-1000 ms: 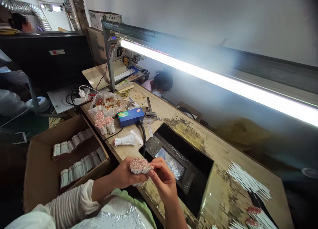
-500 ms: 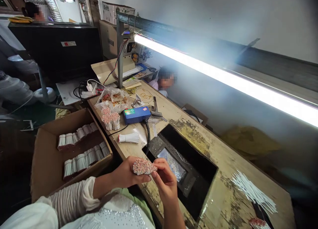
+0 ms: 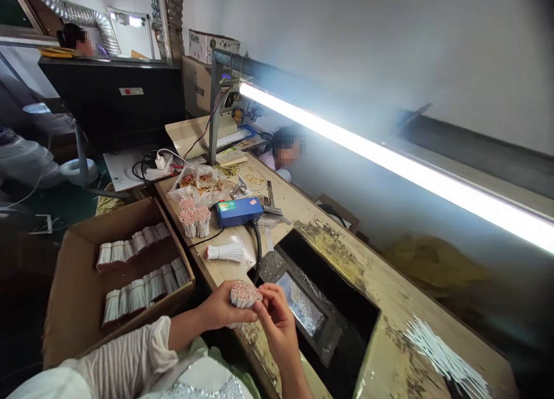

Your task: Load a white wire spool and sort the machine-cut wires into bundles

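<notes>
My left hand (image 3: 221, 308) is wrapped round a bundle of white wires (image 3: 244, 294), whose pinkish-copper ends face up toward me. At the bundle's right edge, the thumb and fingers of my right hand (image 3: 277, 315) are pinched together against it; any small item between those fingertips is hidden. Another bundle of wires (image 3: 225, 252) lies on its side on the workbench (image 3: 298, 211) just beyond my hands. Behind that, several bundles (image 3: 194, 217) stand upright with their copper-coloured ends up. Loose white wires (image 3: 445, 355) are spread at the bench's right end.
A cardboard box (image 3: 71, 289) at left holds two rows of wire bundles. A dark recess with a screen (image 3: 300, 304) is sunk in the bench. Beyond stand a blue box (image 3: 239, 212) and a plastic bag (image 3: 201, 182). A lit tube (image 3: 367, 130) hangs above. Two people are farther off.
The view has tilted slightly upward. Both hands have shifted a little left with the bundle, whose end now looks rounder and more compact. My right fingers remain at its edge.
</notes>
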`<state>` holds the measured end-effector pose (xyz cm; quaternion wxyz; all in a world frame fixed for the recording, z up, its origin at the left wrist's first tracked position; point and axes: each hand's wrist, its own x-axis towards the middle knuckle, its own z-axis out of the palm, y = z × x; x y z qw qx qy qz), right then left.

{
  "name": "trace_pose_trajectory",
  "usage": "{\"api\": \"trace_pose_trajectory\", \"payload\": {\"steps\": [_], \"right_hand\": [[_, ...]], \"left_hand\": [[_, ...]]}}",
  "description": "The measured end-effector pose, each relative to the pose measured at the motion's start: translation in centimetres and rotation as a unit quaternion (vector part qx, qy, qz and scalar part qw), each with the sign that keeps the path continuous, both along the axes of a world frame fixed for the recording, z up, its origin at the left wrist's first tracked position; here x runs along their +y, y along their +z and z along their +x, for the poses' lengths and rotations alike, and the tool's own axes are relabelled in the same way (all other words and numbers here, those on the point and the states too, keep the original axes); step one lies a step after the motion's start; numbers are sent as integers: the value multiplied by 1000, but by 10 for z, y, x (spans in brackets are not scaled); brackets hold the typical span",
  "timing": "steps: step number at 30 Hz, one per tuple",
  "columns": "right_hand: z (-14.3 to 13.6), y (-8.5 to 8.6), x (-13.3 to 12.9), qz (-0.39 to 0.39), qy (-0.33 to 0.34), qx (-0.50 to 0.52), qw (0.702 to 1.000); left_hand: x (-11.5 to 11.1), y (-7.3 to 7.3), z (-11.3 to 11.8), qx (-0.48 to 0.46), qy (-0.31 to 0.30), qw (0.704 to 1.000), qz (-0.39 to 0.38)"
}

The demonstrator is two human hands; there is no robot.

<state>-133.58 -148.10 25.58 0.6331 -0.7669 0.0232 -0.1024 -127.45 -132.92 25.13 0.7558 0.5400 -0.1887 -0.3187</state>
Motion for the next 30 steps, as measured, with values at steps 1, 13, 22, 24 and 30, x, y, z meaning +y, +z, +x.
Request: {"api": "trace_pose_trajectory", "payload": {"steps": [1, 13, 22, 24, 30], "right_hand": [[1, -5, 0, -19, -12, 9, 1000], [-10, -37, -14, -66, -55, 71, 994], [-10, -40, -13, -50, -55, 96, 993], [-10, -43, -14, -38, -57, 105, 992], [-8, -58, -15, -22, -58, 134, 989]], "left_hand": [[-1, -10, 2, -2, 11, 1000, 10], [-2, -91, 34, -157, 64, 980, 106], [-2, -90, 32, -178, 88, 973, 121], [-2, -88, 32, -158, 87, 976, 126], [15, -67, 24, -41, 111, 989, 85]]}}
